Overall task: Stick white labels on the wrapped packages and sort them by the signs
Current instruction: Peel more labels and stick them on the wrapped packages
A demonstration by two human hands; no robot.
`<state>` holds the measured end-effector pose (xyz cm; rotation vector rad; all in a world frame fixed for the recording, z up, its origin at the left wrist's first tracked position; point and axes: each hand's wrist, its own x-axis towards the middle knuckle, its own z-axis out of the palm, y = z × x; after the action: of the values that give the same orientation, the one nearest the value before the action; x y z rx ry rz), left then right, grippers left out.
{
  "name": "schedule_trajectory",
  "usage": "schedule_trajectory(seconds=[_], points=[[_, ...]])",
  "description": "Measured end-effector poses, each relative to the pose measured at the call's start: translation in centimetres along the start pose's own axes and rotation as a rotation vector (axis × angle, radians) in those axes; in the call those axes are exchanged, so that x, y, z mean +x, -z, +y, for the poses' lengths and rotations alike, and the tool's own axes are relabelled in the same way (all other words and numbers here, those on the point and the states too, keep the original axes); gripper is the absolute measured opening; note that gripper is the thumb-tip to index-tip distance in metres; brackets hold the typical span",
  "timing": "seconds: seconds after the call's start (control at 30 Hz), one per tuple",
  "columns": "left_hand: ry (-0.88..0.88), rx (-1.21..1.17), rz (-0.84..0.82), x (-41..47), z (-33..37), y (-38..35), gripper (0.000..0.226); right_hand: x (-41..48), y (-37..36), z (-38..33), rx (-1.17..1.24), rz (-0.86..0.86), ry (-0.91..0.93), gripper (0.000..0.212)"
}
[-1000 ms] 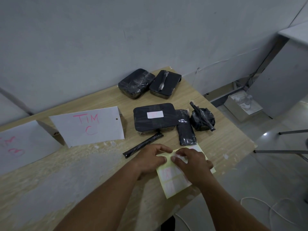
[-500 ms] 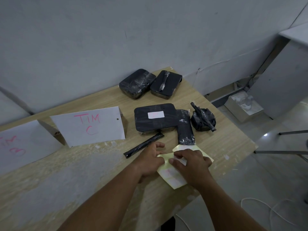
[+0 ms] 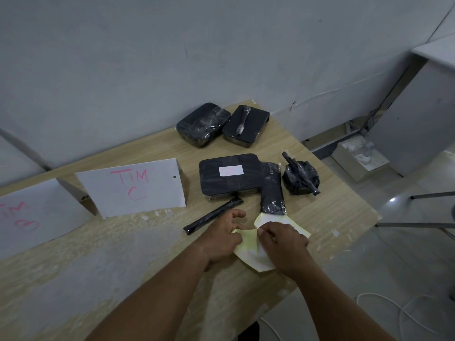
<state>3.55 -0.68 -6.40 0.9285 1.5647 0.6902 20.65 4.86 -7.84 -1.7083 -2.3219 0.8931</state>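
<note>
Packages in black wrap, six by count, all on the right end of the desk (image 3: 327, 217), beyond the TIM C sign (image 3: 133, 187). Sorting judged barely begun: nothing set plainly in front of either sign. Second sign (image 3: 32, 212) cut off by the left edge, lettering only partly readable.

Largest flat package (image 3: 216, 183) done, with one white label (image 3: 231, 170) on top, its writing too faint to read. Bare of labels as far as can be seen: two back packages (image 3: 203, 124) by the wall, one carrying a small wrapped piece on its lid; narrow package (image 3: 272, 193); round bundle (image 3: 300, 177); thin stick package (image 3: 213, 215).

Label sheet (image 3: 248, 254) at the near edge, curled up between both hands. Left hand (image 3: 221, 239) pinching its yellowish corner. Right hand (image 3: 283, 242) pinching at the upper fold, probably peeling the next label. Peel point covered by fingertips; cannot tell whether a label has come free. Number of labels left on the sheet not readable.
</note>
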Motion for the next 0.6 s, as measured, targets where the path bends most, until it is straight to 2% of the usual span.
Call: schedule_trajectory(seconds=[0.1,0.2,0.3,0.43,0.6], points=[[0.018,-0.062,0.048,0.1,0.0,0.1,0.058,-0.2,0.0,0.1,0.104,0.015,0.011,0.011],[0.041,-0.158,0.086,0.1,-0.1,0.2,0.060,-0.4,0.2,0.1,0.116,-0.004,0.039,0.031],[0.079,-0.273,0.101,0.2,-0.1,0.2,0.057,-0.4,0.5,-0.1,0.059,0.006,0.075,0.039],[0.089,-0.334,0.102,0.3,-0.1,0.2,0.056,-0.4,0.7,-0.9,0.017,0.050,0.140,0.033],[0.048,-0.206,0.082,0.2,-0.1,0.1,0.058,-0.3,0.5,-1.6,-0.051,0.132,0.149,0.021]])
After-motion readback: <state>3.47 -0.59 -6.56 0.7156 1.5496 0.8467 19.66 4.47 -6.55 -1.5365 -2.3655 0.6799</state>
